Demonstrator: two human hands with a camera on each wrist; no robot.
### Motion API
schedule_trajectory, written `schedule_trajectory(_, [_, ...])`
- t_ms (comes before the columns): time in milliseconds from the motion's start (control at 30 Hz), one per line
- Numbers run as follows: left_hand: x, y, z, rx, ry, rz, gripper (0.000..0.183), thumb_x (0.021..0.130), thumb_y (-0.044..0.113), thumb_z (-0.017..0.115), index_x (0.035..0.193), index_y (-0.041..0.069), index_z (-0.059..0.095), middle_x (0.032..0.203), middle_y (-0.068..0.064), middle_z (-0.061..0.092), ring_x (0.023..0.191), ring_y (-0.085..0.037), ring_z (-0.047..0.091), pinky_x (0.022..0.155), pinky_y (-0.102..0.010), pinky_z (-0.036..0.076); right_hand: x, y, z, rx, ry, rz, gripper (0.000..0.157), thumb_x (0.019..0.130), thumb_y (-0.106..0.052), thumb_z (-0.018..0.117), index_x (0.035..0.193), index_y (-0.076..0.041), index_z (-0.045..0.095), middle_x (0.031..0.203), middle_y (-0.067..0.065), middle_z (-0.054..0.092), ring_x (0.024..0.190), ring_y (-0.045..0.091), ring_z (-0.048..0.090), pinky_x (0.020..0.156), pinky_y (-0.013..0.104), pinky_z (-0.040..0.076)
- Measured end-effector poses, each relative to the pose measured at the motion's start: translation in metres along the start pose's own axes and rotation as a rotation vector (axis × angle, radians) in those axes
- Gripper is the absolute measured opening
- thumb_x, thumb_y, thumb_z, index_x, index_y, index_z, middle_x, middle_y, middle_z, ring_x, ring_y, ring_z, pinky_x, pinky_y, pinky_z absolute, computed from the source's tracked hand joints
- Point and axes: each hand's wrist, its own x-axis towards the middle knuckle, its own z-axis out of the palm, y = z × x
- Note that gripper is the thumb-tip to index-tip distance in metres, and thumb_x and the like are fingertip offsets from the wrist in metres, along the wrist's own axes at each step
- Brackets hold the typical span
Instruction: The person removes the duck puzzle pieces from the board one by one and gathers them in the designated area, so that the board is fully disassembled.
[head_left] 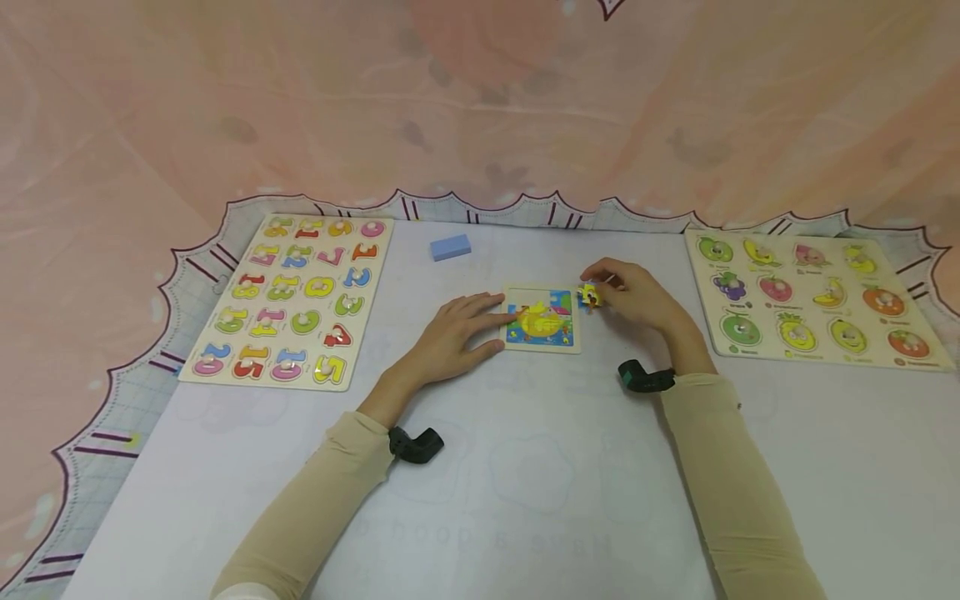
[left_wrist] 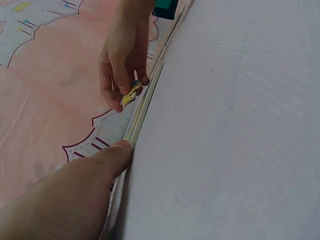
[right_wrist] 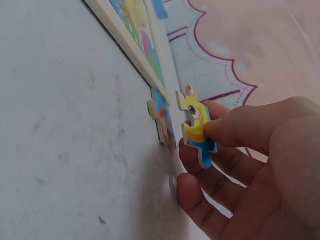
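A small jigsaw puzzle (head_left: 536,325) in a pale wooden frame lies at mid-table, with a yellow duck picture. My left hand (head_left: 459,335) rests at its left side, fingers spread and fairly straight, the index fingertip over the picture; in the left wrist view the thumb touches the frame's edge. Just right of the frame, my right hand (head_left: 633,293) pinches a yellow and blue puzzle piece (right_wrist: 196,126) with an eye printed on it, between thumb and fingers. Beside the frame's corner, a second puzzle piece (right_wrist: 162,117) lies on the table in the right wrist view.
A number board (head_left: 300,304) with knobbed pieces lies at the left, and a fruit board (head_left: 817,302) at the right. Behind the puzzle sits a blue block (head_left: 451,247). A patterned pink cloth (head_left: 480,108) hangs along the far table edge.
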Motion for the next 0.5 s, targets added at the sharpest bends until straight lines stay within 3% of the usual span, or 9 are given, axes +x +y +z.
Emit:
schedule_trajectory(233, [-0.0002, 0.0000, 0.0002, 0.004, -0.002, -0.002, 0.047, 0.093, 0.038, 0.057, 0.138, 0.027, 0.050, 0.151, -0.002, 0.037, 0.141, -0.024, 0.029, 0.115, -0.049, 0.021, -0.0024, 0.0037, -0.0050, -0.011, 0.017, -0.006, 0.024, 0.094, -0.005, 0.048, 0.115, -0.005, 0.060, 0.117, 0.017, 0.059, 0.105, 0.030, 0.054, 0.093, 0.045, 0.043])
schedule_trajectory(500, [0.0000, -0.0004, 0.0003, -0.002, -0.008, -0.006, 0.047, 0.093, 0.038, 0.056, 0.139, 0.027, 0.049, 0.151, -0.002, 0.037, 0.142, -0.024, 0.029, 0.115, -0.049, 0.021, -0.0046, 0.0094, -0.0094, -0.019, 0.019, 0.010, 0.021, 0.095, -0.009, 0.049, 0.112, -0.005, 0.061, 0.114, 0.017, 0.060, 0.099, 0.029, 0.054, 0.088, 0.041, 0.043])
